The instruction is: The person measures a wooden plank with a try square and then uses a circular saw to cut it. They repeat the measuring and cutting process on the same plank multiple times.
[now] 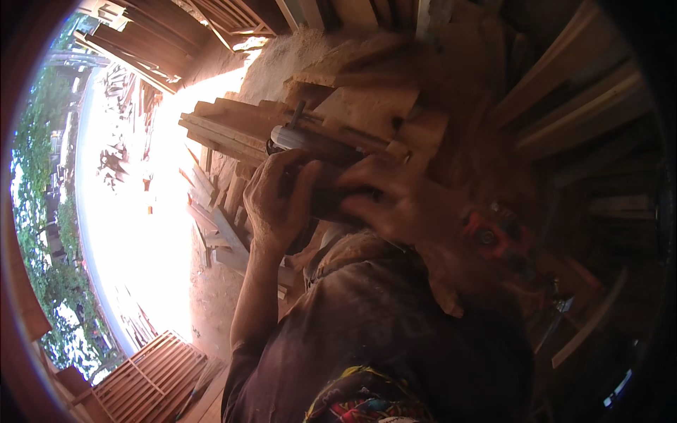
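My left hand is closed around a dark hand-held tool, its thumb and fingers wrapped about the near left side. The tool has a long, rounded grey metal part at its far side, which lies close against a stack of wooden boards. My right hand grips the right side of the same dark body with bent fingers; it is in shadow and slightly blurred. Both palms and much of the tool's underside are hidden, so its exact kind is unclear.
Wood offcuts lie heaped beside my left forearm. A red and black machine or tool sits in shadow at the right. Long planks lean at the far right. A slatted wooden frame stands at the near left, by the bright opening.
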Tool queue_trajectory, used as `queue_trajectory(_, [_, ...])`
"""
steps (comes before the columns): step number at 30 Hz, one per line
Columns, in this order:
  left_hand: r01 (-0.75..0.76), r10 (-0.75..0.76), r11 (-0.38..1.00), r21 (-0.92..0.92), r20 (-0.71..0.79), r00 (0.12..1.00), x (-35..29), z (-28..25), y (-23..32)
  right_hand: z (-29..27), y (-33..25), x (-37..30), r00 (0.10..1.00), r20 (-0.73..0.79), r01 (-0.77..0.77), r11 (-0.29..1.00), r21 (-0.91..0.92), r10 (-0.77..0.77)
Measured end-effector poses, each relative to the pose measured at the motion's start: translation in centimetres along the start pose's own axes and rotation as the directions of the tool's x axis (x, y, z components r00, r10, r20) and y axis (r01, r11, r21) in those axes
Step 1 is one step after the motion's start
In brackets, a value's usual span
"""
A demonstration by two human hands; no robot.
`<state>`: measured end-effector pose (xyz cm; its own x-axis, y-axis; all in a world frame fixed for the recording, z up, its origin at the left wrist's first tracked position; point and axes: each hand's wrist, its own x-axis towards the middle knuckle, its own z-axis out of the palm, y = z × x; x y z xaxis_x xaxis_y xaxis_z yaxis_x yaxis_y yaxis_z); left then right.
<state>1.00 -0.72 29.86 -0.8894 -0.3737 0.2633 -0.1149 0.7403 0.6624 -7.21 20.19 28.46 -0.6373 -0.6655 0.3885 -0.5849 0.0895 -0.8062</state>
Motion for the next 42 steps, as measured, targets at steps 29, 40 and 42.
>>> queue_trajectory(29, [-0.223,0.222,0.975,-0.001,0.083,0.971,-0.6,-0.8,-1.3,10.6,16.3,16.5,0.794,0.532,-0.459,0.864,0.207,0.295])
queue_trajectory(40, [-0.451,0.333,0.863,0.226,0.416,0.846,4.3,-1.4,3.4,11.1,17.6,17.1,0.83,0.502,-0.39,0.896,0.213,0.242])
queue_trajectory(42, [-0.521,0.292,0.832,0.192,0.646,0.705,5.1,-1.0,4.4,12.1,16.2,17.6,0.832,0.516,-0.345,0.918,0.195,0.203])
